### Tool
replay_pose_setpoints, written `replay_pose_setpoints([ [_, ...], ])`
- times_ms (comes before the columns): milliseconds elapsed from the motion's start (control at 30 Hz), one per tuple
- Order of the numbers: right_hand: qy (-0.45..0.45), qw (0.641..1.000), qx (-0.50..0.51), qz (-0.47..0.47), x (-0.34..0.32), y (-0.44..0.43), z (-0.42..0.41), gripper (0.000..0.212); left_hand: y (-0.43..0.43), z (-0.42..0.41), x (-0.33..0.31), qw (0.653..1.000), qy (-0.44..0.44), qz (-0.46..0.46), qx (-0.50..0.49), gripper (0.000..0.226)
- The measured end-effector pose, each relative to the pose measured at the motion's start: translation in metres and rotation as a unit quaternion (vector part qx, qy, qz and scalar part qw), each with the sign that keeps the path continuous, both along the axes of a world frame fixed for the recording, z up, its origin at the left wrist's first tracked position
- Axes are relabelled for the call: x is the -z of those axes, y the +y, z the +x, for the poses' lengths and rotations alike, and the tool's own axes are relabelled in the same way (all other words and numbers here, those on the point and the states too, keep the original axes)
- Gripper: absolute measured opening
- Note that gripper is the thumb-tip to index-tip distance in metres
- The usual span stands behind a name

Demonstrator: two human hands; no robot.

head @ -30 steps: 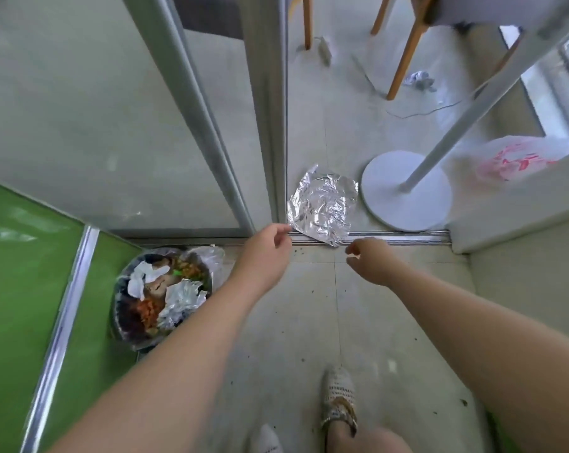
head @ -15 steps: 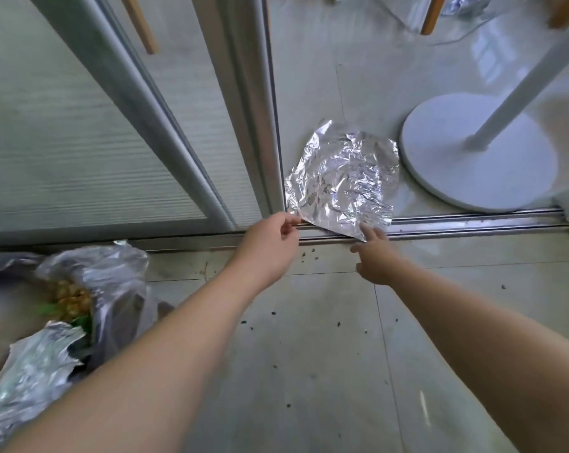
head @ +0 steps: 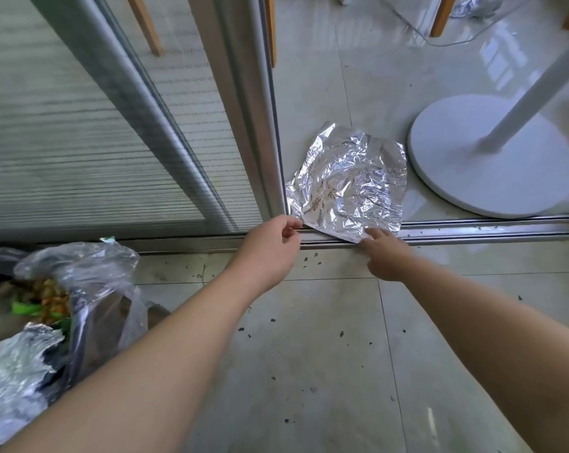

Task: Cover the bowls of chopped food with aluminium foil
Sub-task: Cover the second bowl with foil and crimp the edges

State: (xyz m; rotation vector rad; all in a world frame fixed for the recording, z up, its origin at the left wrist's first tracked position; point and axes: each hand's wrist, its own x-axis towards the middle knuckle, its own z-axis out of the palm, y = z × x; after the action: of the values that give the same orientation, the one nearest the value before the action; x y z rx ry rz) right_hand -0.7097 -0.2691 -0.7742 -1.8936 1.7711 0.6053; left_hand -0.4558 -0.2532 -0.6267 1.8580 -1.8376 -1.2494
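Observation:
A crumpled sheet of aluminium foil (head: 348, 181) lies flat on the tiled floor, its near edge over the metal door track (head: 472, 232). My left hand (head: 271, 248) reaches its near left corner, thumb and fingers curled together and pinching that edge. My right hand (head: 386, 253) is at the sheet's near corner, with thumb and forefinger closing on the tip of the foil. No bowls are in view.
A bin lined with a clear plastic bag (head: 90, 289) holds food scraps and used foil at the left. A sliding glass door frame (head: 243, 125) stands just left of the sheet. A white round stand base (head: 492, 158) sits to its right. Wooden chair legs stand beyond.
The camera has dropped closer to the floor. Both hands have moved forward from short of the track to the foil's near edge and now touch it.

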Motion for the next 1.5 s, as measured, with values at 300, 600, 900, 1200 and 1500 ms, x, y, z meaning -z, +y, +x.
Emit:
replay_pose_setpoints([
  [300, 0.038, 0.998, -0.018, 0.039, 0.015, 0.005, 0.001, 0.059, -0.001, -0.008, 0.007, 1.000, -0.009, 0.003, 0.014, 0.026],
  [600, -0.028, 0.972, 0.000, -0.234, -0.066, 0.028, -0.008, 0.019, 0.014, -0.019, -0.022, 1.000, 0.009, 0.020, 0.017, 0.026],
  [900, -0.040, 0.998, -0.037, 0.030, -0.310, 0.052, 0.037, 0.048, 0.058, -0.003, -0.195, 0.989, -0.083, -0.004, 0.119, 0.047],
  [1200, -0.075, 0.949, -0.244, 0.183, -0.617, 0.084, 0.150, 0.019, 0.125, 0.079, -0.430, 0.942, -0.209, 0.045, 0.261, 0.080],
  [1500, -0.154, 0.899, -0.388, 0.136, -0.858, 0.106, 0.321, 0.049, 0.233, 0.220, -0.646, 0.979, -0.204, 0.027, 0.005, 0.033],
])
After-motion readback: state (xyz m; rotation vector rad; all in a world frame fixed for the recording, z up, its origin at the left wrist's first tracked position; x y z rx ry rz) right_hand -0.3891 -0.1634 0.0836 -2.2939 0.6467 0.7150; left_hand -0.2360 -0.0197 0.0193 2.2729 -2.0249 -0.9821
